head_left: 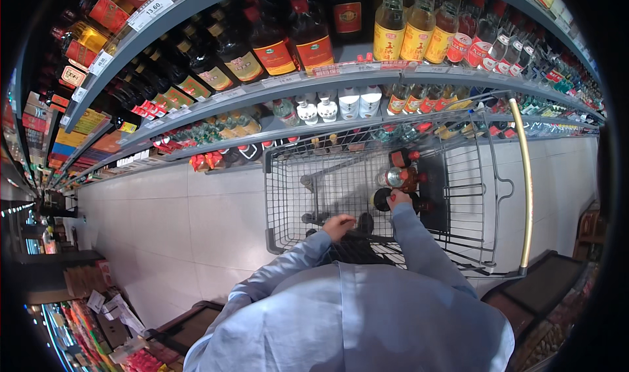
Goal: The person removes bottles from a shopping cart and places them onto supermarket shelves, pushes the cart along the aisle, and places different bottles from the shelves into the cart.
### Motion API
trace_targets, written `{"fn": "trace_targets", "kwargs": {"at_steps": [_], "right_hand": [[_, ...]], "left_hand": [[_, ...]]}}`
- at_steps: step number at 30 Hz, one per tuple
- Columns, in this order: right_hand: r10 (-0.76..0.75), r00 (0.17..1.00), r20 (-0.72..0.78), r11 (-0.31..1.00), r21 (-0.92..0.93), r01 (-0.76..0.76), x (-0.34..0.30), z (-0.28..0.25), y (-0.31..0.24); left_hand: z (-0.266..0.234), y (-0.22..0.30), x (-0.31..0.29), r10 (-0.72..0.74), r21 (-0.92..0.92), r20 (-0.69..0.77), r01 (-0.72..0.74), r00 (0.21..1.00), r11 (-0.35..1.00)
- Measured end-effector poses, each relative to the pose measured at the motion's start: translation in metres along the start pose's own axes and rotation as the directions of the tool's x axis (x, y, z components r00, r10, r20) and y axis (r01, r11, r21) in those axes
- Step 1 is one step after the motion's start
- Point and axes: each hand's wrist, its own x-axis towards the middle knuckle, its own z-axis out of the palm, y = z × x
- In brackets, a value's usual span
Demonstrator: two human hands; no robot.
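A wire shopping cart (278, 195) stands in front of me, between my body and the shelves. My right hand (400, 199) reaches into it with its fingers closed around the red top of a dark bottle (381, 200). Close by in the cart are a clear bottle (391, 177) and a dark bottle with a red cap (400, 157), among several others. Over the cart's near side hovers my left hand (339, 227), its fingers loosely bent and apart from the thumb, with nothing seen in them.
Shelves (249, 87) curve across the far side, full of bottles such as yellow-labelled clear ones (419, 35). The cart's pale handle (522, 175) is at the right. Tiled floor (151, 221) stretches left. Behind me are brown display stands (537, 283) and packaged goods (78, 326).
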Motion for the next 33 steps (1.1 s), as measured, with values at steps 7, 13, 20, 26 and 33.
{"fn": "trace_targets", "kwargs": {"at_steps": [7, 13, 20, 26, 33], "right_hand": [[-0.183, 0.973, 0.143, 0.954, -0.214, 0.211, 0.017, -0.002, -0.039], [-0.149, 0.981, 0.127, 0.945, -0.275, 0.179, 0.035, 0.006, -0.065], [-0.110, 0.988, 0.109, 0.977, -0.170, 0.127, 0.067, 0.003, -0.098], [-0.137, 0.991, 0.011, 0.972, -0.190, 0.137, 0.103, -0.006, -0.106], [-0.190, 0.982, 0.004, 0.945, -0.270, 0.184, 0.123, -0.028, -0.102]], "left_hand": [[-0.005, -0.028, -0.002, 0.036, -0.117, -0.128, -0.051, 0.991, 0.992], [-0.011, -0.026, -0.008, 0.058, -0.192, -0.106, -0.078, 0.993, 0.978], [-0.016, -0.029, -0.017, -0.090, -0.236, -0.093, 0.066, 0.992, 0.969], [-0.016, -0.035, -0.020, -0.100, -0.213, -0.126, 0.071, 0.987, 0.974], [-0.016, -0.040, -0.023, -0.165, -0.312, -0.128, 0.119, 0.978, 0.943]]}}
